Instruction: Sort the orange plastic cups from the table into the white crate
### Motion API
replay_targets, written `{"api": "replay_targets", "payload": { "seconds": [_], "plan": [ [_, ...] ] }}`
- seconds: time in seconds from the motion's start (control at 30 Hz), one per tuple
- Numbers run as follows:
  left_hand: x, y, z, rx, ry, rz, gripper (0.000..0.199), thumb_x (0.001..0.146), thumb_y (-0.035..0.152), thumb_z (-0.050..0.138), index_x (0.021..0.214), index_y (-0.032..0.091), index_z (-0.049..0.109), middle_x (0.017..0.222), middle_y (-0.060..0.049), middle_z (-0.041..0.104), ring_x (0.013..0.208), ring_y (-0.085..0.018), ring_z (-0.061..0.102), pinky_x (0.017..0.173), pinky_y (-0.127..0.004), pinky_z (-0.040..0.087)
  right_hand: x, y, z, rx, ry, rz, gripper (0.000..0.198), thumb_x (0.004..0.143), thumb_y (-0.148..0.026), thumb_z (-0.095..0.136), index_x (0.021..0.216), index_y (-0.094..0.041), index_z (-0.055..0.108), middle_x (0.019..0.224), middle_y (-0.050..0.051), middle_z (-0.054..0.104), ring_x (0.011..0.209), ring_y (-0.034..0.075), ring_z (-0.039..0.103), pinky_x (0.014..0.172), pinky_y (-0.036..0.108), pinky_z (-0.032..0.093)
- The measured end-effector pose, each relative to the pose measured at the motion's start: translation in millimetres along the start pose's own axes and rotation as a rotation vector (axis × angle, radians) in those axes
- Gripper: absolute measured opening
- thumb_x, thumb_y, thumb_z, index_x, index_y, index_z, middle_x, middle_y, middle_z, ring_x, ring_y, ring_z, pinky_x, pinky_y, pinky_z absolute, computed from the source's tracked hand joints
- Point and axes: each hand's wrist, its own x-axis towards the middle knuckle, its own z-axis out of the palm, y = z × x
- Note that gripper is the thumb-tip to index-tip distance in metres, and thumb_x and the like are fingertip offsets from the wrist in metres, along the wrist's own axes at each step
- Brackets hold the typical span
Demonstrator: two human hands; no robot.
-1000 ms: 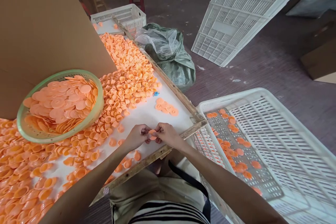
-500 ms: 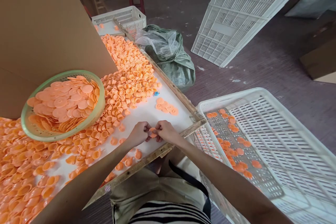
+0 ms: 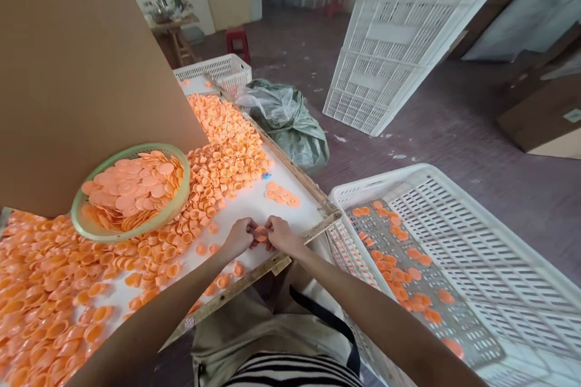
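Between my two hands is a small round orange plastic piece (image 3: 260, 233), gripped at its edges over the white tabletop near the front wooden edge. My left hand (image 3: 241, 236) pinches its left side, and my right hand (image 3: 279, 234) pinches the right. The fingers partly cover the piece, so I cannot tell whether it is one part or two. Just beyond the hands lies a small group of flat orange discs (image 3: 282, 195). Left of them spreads a large heap of orange cup-shaped pieces (image 3: 218, 157). A few loose orange pieces (image 3: 222, 280) lie nearer my left forearm.
A green basket (image 3: 77, 217) of flat orange discs stands on the heap, before a cardboard box (image 3: 91, 72). At right, a white crate (image 3: 454, 193) holds scattered orange pieces. Beyond are a green sack (image 3: 304, 133), stacked white crates (image 3: 390, 42) and a red stool (image 3: 238, 42).
The camera view has tilted up, showing more of the room. Both hands stay together on the orange piece, with only slight finger movement.
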Motion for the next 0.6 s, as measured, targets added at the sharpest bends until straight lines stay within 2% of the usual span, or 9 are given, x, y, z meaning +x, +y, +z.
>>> {"api": "replay_targets", "payload": {
  "seconds": [0.07,0.13,0.2,0.27,0.33,0.4,0.47,0.53,0.6],
  "plan": [
    [-7,-3,6,0.019,0.031,0.065,0.015,0.080,0.021,0.051,0.090,0.009,0.050,0.065,-0.005,0.059,0.051,-0.013,0.054,0.046,-0.022,0.041,-10,-2,-3,-0.011,0.069,-0.094,0.006,0.082,-0.017,0.049,0.082,-0.015,0.043,0.055,0.001,0.054,0.044,0.015,0.054,0.044,0.024,0.043],
    [-17,-6,10,0.024,0.080,0.149,0.030,0.083,0.035,0.051,0.098,0.009,0.051,0.071,-0.006,0.060,0.054,-0.012,0.053,0.050,-0.022,0.040,-26,-1,-17,-0.018,0.209,-0.239,0.007,0.083,-0.021,0.049,0.083,-0.014,0.047,0.062,0.002,0.057,0.048,0.012,0.054,0.048,0.022,0.042],
    [-31,-8,8,0.056,0.152,0.239,0.037,0.083,0.040,0.051,0.103,0.010,0.053,0.077,-0.006,0.061,0.062,-0.012,0.054,0.057,-0.023,0.042,-46,8,-46,-0.004,0.430,-0.390,0.016,0.085,-0.030,0.047,0.087,-0.014,0.051,0.071,0.004,0.060,0.056,0.012,0.055,0.055,0.023,0.043],
    [-45,-9,-5,0.166,0.265,0.304,0.032,0.083,0.038,0.052,0.101,0.012,0.057,0.082,-0.006,0.060,0.072,-0.013,0.054,0.065,-0.023,0.042,-67,30,-87,-0.013,0.760,-0.446,0.029,0.083,-0.040,0.049,0.093,-0.013,0.055,0.084,0.008,0.062,0.069,0.015,0.058,0.064,0.026,0.044],
    [-56,-12,-27,0.304,0.403,0.308,0.026,0.084,0.034,0.051,0.098,0.013,0.059,0.087,-0.005,0.060,0.075,-0.013,0.053,0.070,-0.025,0.041,-85,64,-133,-0.097,1.054,-0.345,0.034,0.079,-0.044,0.052,0.090,-0.012,0.058,0.087,0.012,0.062,0.076,0.019,0.057,0.069,0.030,0.044],
    [-63,-17,-52,0.442,0.545,0.285,0.023,0.084,0.030,0.051,0.099,0.014,0.058,0.097,-0.006,0.059,0.081,-0.015,0.052,0.078,-0.028,0.040,-99,107,-173,-0.162,1.212,-0.138,0.034,0.075,-0.044,0.055,0.088,-0.013,0.059,0.085,0.012,0.062,0.072,0.022,0.057,0.066,0.033,0.041],
    [-64,-26,-71,0.554,0.616,0.228,0.022,0.084,0.027,0.050,0.100,0.013,0.057,0.102,-0.008,0.056,0.091,-0.018,0.051,0.083,-0.030,0.038,-108,153,-198,-0.199,1.258,0.060,0.035,0.072,-0.045,0.056,0.084,-0.013,0.061,0.078,0.013,0.062,0.070,0.026,0.056,0.063,0.037,0.039],
    [-62,-34,-81,0.646,0.617,0.178,0.020,0.085,0.026,0.049,0.099,0.013,0.057,0.103,-0.009,0.055,0.098,-0.021,0.049,0.084,-0.032,0.038,-113,191,-206,-0.197,1.240,0.141,0.036,0.070,-0.047,0.057,0.083,-0.013,0.061,0.078,0.015,0.062,0.068,0.028,0.055,0.061,0.039,0.038],
    [-57,-40,-81,0.706,0.595,0.182,0.017,0.085,0.023,0.048,0.095,0.013,0.057,0.100,-0.009,0.054,0.098,-0.022,0.048,0.084,-0.032,0.037,-114,210,-203,-0.162,1.199,0.176,0.034,0.069,-0.044,0.056,0.082,-0.014,0.061,0.082,0.015,0.063,0.070,0.028,0.056,0.062,0.039,0.038]
  ]
}}
